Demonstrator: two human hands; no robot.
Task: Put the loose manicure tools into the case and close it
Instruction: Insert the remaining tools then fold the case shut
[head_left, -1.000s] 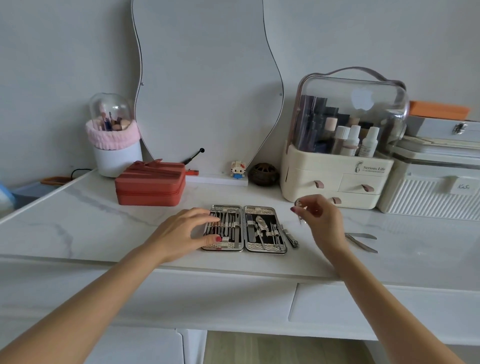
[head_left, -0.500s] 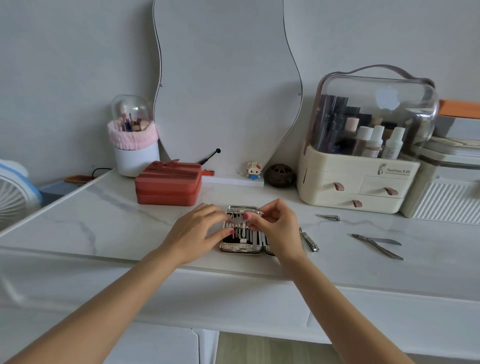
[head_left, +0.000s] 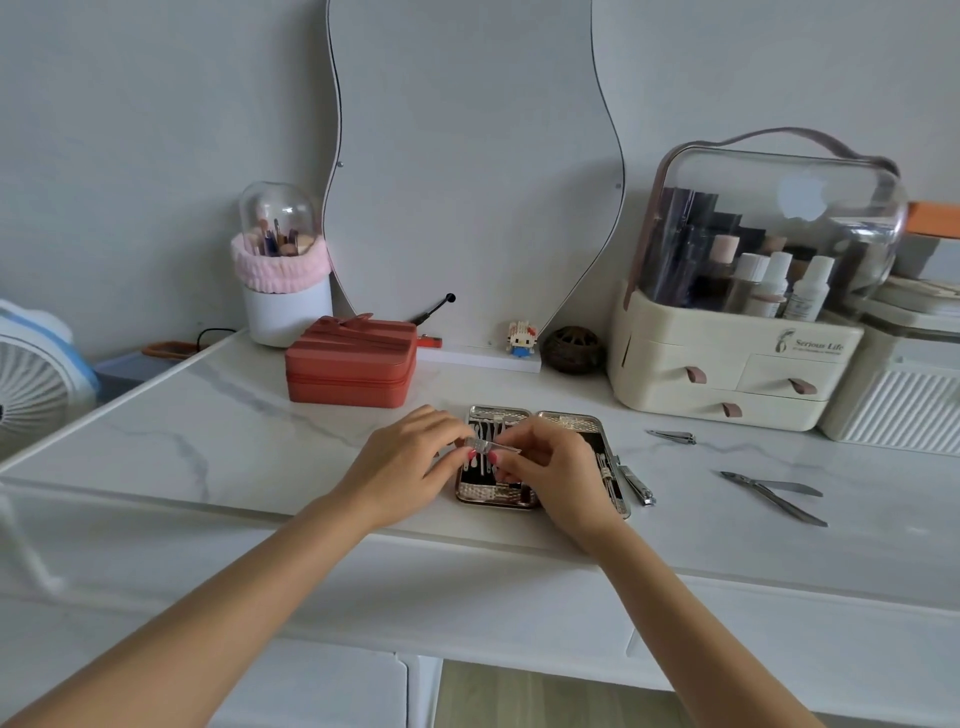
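White marble-look vanity top (head_left: 260, 452): both hands pinched, apparently, small silver metal tool (head_left: 491, 446) over open metal-edged manicure case (head_left: 498, 493), aligning it for slotting.

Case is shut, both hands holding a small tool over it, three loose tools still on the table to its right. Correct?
Not quite: the head view shows the case lying open, not shut. The rest holds: left hand and right hand pinch a small tool over it, with clippers, a smaller clipper and nippers loose to its right.
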